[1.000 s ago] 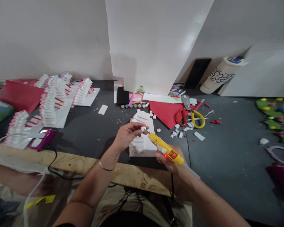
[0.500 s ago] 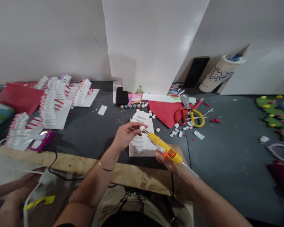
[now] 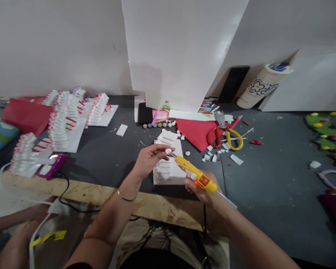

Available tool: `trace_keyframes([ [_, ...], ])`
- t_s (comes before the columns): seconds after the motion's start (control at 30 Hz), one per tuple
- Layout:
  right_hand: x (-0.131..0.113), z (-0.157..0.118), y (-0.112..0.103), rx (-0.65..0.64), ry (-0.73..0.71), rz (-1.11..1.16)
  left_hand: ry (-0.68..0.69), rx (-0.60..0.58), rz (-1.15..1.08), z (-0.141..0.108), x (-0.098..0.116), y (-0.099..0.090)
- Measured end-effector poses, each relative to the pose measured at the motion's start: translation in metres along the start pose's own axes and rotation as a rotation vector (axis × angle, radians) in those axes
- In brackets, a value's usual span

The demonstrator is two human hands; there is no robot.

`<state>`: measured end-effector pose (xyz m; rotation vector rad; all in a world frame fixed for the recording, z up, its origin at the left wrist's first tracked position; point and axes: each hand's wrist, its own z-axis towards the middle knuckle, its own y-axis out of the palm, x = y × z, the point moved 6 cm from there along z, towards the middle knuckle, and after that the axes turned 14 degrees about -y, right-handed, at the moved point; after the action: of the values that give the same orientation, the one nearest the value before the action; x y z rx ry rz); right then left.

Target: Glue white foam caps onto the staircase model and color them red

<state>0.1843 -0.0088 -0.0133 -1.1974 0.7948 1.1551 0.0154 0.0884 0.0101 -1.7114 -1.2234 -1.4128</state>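
Note:
My left hand (image 3: 149, 160) pinches a small white piece (image 3: 168, 151) between thumb and fingertips. My right hand (image 3: 201, 186) is wrapped round a yellow glue gun (image 3: 194, 172), whose tip is at the white piece; a red light glows on its side and a clear stick comes out of its back. Beneath both hands, on the dark table, lies a white foam base (image 3: 177, 175) with a row of white steps (image 3: 162, 172) along its left side. Small white balls (image 3: 182, 137) lie beside its upper right corner.
Scissors (image 3: 220, 119) lie across red paper (image 3: 194, 130), near white scraps (image 3: 214, 158). Finished-looking white stair models (image 3: 58, 130) and a purple device (image 3: 52, 166) are at the left. A phone (image 3: 233, 84) and a cup (image 3: 261, 86) lean at the back. Another person's arms (image 3: 19, 224) show at lower left.
The view has shifted very slightly. Both hands keep their holds, and the glue gun tip stays at the small white piece.

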Motion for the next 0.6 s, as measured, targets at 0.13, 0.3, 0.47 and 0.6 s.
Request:
trace_keyframes([
  [0.13, 0.006, -0.004, 0.0, 0.017, 0.046, 0.023, -0.009, -0.005, 0.002, 0.0, -0.001, 0.0],
  [0.3, 0.012, -0.009, -0.002, 0.069, 0.063, 0.047, 0.002, 0.022, 0.1, 0.001, -0.002, -0.002],
  [0.47, 0.012, -0.008, -0.001, 0.053, 0.076, 0.051, 0.034, 0.072, 0.111, 0.002, -0.003, -0.007],
  [0.6, 0.015, -0.009, 0.0, 0.052, 0.077, 0.016, 0.02, 0.043, 0.065, 0.002, -0.005, -0.006],
])
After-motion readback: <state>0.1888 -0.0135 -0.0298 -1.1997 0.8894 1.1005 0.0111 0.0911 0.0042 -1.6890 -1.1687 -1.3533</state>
